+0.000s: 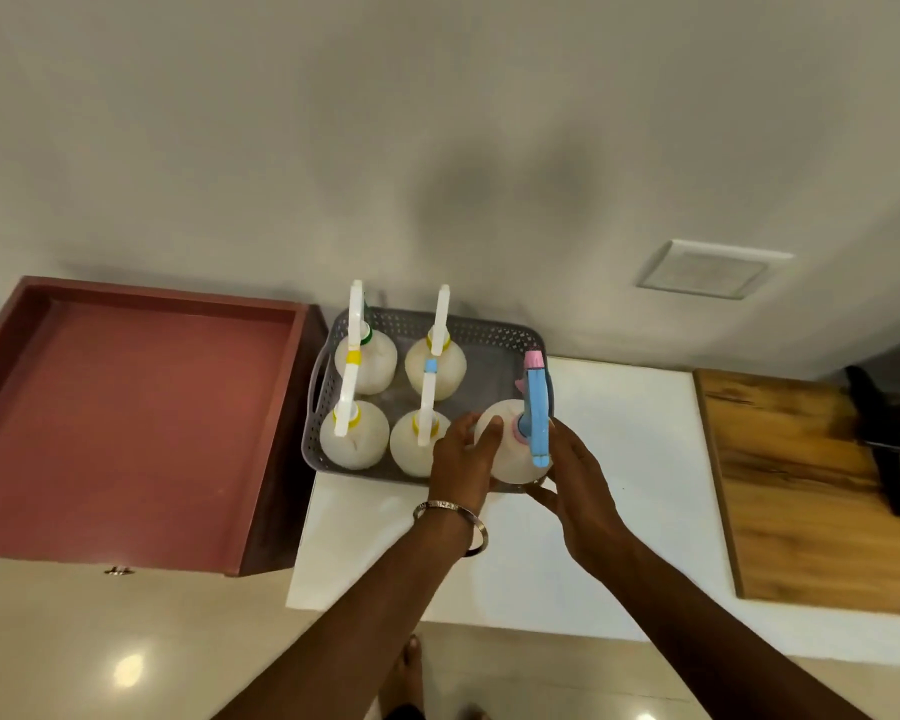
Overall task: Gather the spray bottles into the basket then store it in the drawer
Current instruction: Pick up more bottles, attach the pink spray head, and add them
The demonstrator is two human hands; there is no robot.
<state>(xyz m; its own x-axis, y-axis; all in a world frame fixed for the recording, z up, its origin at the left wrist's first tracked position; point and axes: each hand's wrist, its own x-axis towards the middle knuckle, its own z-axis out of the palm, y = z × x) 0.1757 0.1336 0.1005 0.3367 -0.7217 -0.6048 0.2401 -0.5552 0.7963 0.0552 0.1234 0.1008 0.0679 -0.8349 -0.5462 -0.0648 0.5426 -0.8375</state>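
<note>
Head view, open drawer (126,407) beside basket (489,332), wooden board (801,491) right

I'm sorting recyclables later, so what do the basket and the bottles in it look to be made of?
The basket looks like grey moulded plastic, matte, with a regular punched-hole wall and cut-out handle. The bottles seem translucent, milky plastic with a soft sheen; their trigger tops look like opaque hard plastic.

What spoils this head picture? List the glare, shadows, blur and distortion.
Head view: wide-angle bending curves the open drawer and wall line; a bright lamp glare sits on the floor tile; two soft shadows fall on the wall; left hand and right hand on the blue-trigger bottle look slightly motion-blurred; the basket stays fairly sharp.
</note>
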